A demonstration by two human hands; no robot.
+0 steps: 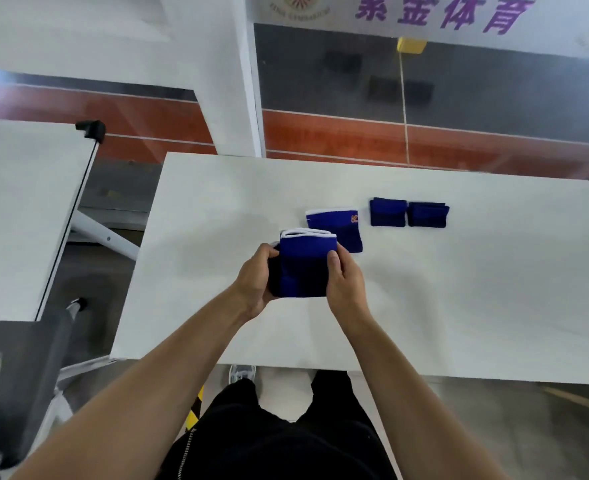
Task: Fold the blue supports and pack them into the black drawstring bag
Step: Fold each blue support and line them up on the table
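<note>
Fabric like this blue support [305, 261] should be light, soft and springy, likely to spring open if released, so the side edges are the sensible hold. Both hands are clamped there: the left hand [255, 282] on the left edge, the right hand [345, 282] on the right with its thumb on top, just above the white bench [459, 289]. Another white-trimmed support [334, 223] lies just behind, and a pair of smaller folded supports [388, 213] sits further right. I cannot make out the black drawstring bag. A second bench [16, 220] stands to the left over grey and orange flooring [355, 133].

On the table [476, 299], a flat support [334, 221] lies just behind the held support [303, 265], two folded supports [388, 212] farther right.
</note>
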